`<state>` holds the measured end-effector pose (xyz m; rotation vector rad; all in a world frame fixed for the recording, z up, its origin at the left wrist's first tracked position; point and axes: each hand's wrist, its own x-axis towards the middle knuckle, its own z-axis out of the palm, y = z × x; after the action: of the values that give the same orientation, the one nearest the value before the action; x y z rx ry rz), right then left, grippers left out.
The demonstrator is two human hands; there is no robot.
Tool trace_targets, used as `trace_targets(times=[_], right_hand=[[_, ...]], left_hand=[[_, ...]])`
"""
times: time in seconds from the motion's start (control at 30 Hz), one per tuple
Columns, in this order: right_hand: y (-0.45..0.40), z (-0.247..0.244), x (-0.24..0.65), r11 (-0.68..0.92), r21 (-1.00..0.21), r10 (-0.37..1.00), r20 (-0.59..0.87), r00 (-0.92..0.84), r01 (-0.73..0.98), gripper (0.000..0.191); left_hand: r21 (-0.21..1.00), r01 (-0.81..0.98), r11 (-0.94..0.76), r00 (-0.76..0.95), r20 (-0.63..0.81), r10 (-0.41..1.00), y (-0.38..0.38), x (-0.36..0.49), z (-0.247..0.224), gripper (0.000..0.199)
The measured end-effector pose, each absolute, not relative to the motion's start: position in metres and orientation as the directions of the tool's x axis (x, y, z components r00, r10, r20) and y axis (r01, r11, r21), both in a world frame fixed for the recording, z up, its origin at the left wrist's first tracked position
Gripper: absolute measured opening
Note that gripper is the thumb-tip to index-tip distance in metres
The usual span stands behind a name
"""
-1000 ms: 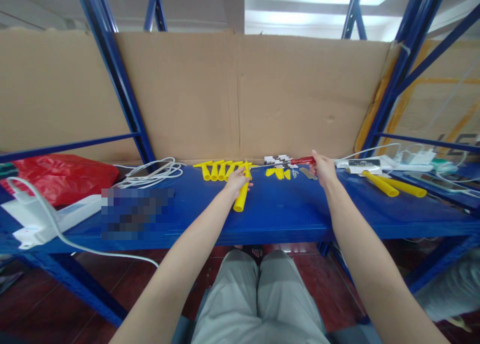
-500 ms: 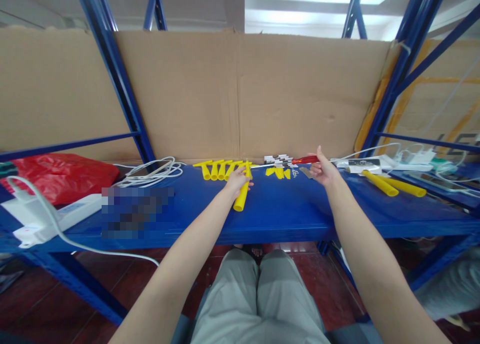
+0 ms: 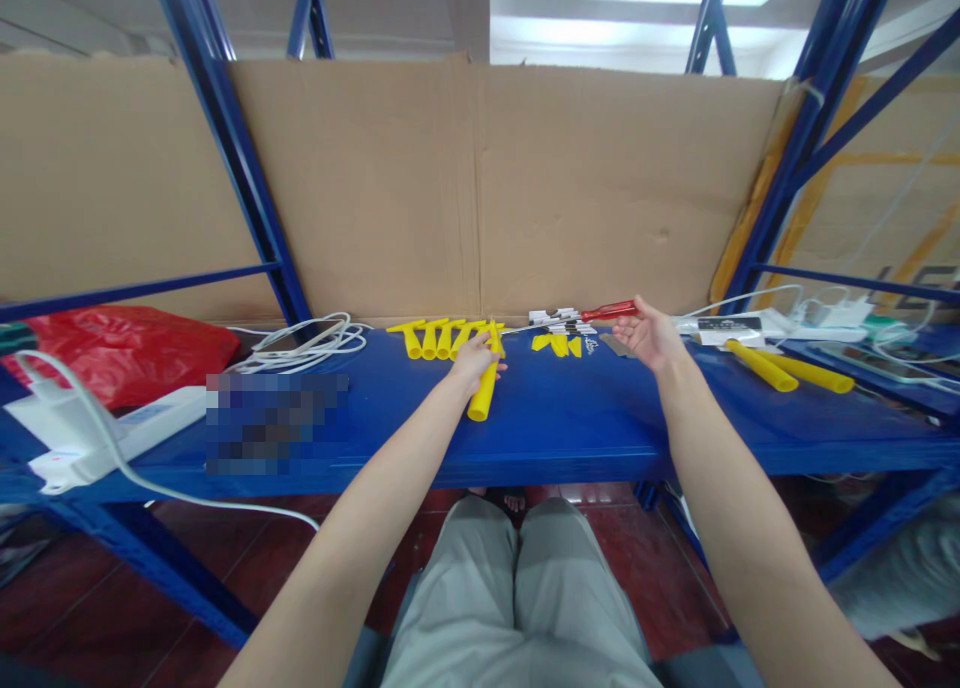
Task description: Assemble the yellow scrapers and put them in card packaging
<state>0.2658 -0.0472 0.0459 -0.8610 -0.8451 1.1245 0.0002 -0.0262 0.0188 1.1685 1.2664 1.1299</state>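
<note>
My left hand (image 3: 474, 360) is closed around the upper part of a yellow tube (image 3: 483, 396), whose open end points towards me on the blue table. In my right hand (image 3: 651, 336) is the end of a red-handled screwdriver (image 3: 609, 311), pinched by the fingers. Its thin shaft runs left to the top of the held tube. Several yellow tubes with crosspieces (image 3: 429, 342) lie in a row left of my left hand. Between the hands are small yellow pieces (image 3: 558, 344) and several black-and-white items (image 3: 559, 318).
Two yellow tubes (image 3: 765, 368) lie at the right beside a white packet (image 3: 726, 329). Coiled white cable (image 3: 330, 344), a red plastic bag (image 3: 135, 353) and a white power strip (image 3: 150, 423) are at the left. Cardboard (image 3: 375, 188) stands behind the blue table (image 3: 570, 408).
The screwdriver handle has risen slightly, and my right hand has shifted a little, with its fingers now nearer the handle's end. My left hand and its tube have hardly moved.
</note>
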Motion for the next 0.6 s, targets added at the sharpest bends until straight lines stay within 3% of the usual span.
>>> trace_targets(times=[0.23,0.37,0.6], right_hand=[[-0.039,0.036,0.260,0.369,-0.925,0.862,0.306,0.405,-0.088,0.041],[-0.037,0.032,0.257,0.315,-0.949,0.834,0.289,0.470,0.025,0.042],[-0.037,0.033,0.261,0.176,-0.980,0.902,0.123,0.413,-0.091,0.041]], left_hand=[[0.995,0.022,0.096,-0.008,-0.095,0.995,-0.031,0.002,0.022,0.068],[0.996,0.015,0.093,-0.015,-0.093,0.996,-0.034,0.002,0.024,0.068],[0.995,0.025,0.092,0.004,-0.092,0.996,-0.029,0.001,0.020,0.067]])
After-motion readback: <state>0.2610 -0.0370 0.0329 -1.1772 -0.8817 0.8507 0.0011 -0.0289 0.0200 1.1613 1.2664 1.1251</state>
